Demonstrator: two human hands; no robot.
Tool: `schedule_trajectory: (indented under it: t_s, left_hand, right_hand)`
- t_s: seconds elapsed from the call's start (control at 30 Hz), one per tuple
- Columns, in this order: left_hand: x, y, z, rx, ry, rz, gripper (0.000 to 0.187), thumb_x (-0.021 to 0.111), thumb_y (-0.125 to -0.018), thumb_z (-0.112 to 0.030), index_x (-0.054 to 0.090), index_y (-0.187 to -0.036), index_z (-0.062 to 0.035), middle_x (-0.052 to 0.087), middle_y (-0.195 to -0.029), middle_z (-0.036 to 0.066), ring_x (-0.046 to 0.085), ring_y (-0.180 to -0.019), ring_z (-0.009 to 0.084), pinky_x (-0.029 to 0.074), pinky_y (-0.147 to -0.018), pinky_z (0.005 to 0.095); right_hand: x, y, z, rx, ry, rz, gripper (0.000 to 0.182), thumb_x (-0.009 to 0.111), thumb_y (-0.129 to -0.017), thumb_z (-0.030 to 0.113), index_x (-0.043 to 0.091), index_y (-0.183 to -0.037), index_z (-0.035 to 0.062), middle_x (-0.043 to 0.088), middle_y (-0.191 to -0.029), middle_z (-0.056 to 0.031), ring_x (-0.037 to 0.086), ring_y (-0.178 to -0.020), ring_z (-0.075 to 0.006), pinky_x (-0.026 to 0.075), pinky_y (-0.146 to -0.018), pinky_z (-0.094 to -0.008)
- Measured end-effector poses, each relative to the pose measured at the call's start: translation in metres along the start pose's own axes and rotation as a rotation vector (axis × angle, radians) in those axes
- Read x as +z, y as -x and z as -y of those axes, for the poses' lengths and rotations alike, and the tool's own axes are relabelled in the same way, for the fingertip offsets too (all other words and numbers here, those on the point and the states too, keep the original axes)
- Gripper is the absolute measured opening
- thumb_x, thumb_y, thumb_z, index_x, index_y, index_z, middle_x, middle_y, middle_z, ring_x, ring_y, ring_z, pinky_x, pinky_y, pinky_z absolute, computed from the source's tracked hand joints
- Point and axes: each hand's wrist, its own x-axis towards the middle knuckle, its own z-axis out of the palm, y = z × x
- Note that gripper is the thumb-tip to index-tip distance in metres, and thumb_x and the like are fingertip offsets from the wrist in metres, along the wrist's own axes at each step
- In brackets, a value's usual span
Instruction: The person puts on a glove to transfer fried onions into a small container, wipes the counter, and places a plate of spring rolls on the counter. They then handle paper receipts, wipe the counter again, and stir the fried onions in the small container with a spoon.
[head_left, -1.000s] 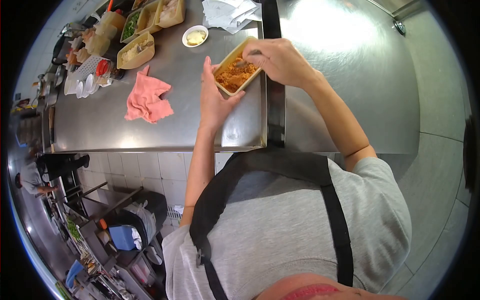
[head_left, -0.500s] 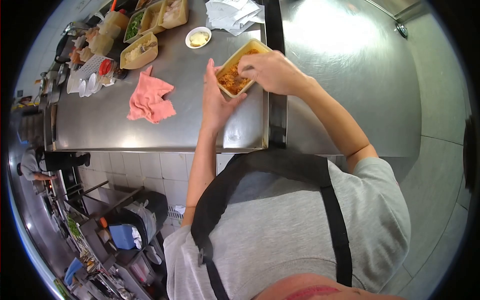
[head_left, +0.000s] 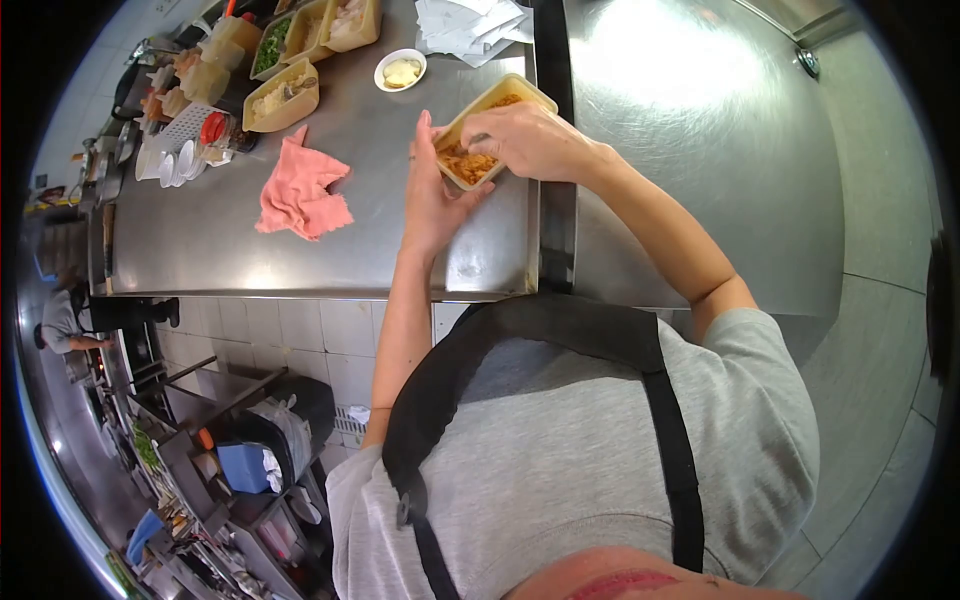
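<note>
A rectangular cream-coloured tub (head_left: 484,184) with orange-red food in it stands on the steel counter. My left hand (head_left: 434,196) is wrapped round the tub's left side and near corner, thumb along the front. Over the tub's opening is my right hand (head_left: 530,140), its fingers curled round what looks like a dark metal utensil, mostly hidden by the hand. A small white bowl (head_left: 400,70) with pale yellow food sits just behind and to the left.
A pink cloth (head_left: 302,190) lies on the counter (head_left: 200,250). Papers (head_left: 470,28), food tubs (head_left: 282,96), a red-lidded jar (head_left: 222,130) and bottles stand farther back. A black bin (head_left: 310,410) is at lower left; another person (head_left: 62,320) stands far left.
My right hand has shifted slightly left and its fingers have turned, exposing a bit of dark metal. My left hand still holds the tub.
</note>
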Motion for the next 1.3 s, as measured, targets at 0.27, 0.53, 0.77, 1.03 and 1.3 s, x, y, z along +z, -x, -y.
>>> schedule_trajectory:
  t_s: [0.27, 0.53, 0.77, 1.03, 1.3]
  left_hand:
    - [-0.001, -0.001, 0.006, -0.001, 0.002, 0.007, 0.104, 0.079, -0.056, -0.005, 0.013, -0.136, -0.0016, 0.042, -0.117, 0.014, 0.044, -0.109, 0.0295, 0.037, -0.093, 0.036]
    - [0.001, 0.0, 0.003, -0.018, -0.064, 0.008, 0.104, 0.08, -0.055, -0.006, 0.014, -0.136, -0.0032, 0.042, -0.118, 0.015, 0.044, -0.109, 0.0298, 0.037, -0.093, 0.0365]
    - [0.008, 0.003, -0.014, -0.031, -0.155, -0.073, 0.103, 0.08, -0.056, -0.008, 0.014, -0.135, -0.0008, 0.043, -0.117, 0.016, 0.044, -0.109, 0.032, 0.039, -0.091, 0.0366]
    - [0.018, 0.006, -0.015, 0.008, -0.239, -0.17, 0.101, 0.08, -0.056, -0.007, 0.018, -0.135, 0.0003, 0.044, -0.117, 0.017, 0.046, -0.107, 0.0316, 0.039, -0.09, 0.0367]
    - [0.012, 0.003, -0.012, 0.02, -0.235, -0.158, 0.103, 0.08, -0.054, -0.008, 0.018, -0.135, 0.0, 0.046, -0.115, 0.017, 0.046, -0.107, 0.0319, 0.039, -0.091, 0.0367]
  right_hand:
    - [-0.006, 0.001, 0.01, 0.044, -0.032, 0.092, 0.01, 0.054, -0.082, 0.012, 0.057, -0.09, 0.0068, 0.06, -0.077, -0.0126, 0.058, -0.072, -0.029, 0.045, -0.065, -0.0367]
    - [-0.01, 0.006, 0.017, 0.09, -0.05, 0.061, 0.009, 0.053, -0.08, 0.01, 0.057, -0.088, 0.0052, 0.06, -0.079, -0.0137, 0.057, -0.073, -0.0309, 0.045, -0.067, -0.0369]
    - [-0.015, 0.017, 0.019, 0.071, -0.008, 0.032, 0.009, 0.052, -0.081, 0.01, 0.057, -0.087, 0.0049, 0.061, -0.081, -0.0097, 0.057, -0.07, -0.0295, 0.046, -0.065, -0.0354]
    - [-0.042, 0.012, -0.005, 0.18, 0.104, -0.134, 0.011, 0.053, -0.085, 0.013, 0.058, -0.089, 0.0045, 0.059, -0.067, -0.0112, 0.058, -0.057, -0.0201, 0.045, -0.053, -0.0291]
    - [-0.053, 0.013, 0.006, 0.146, 0.08, -0.058, 0.01, 0.053, -0.084, 0.012, 0.057, -0.087, 0.0041, 0.06, -0.071, -0.0122, 0.058, -0.064, -0.0277, 0.046, -0.061, -0.0345]
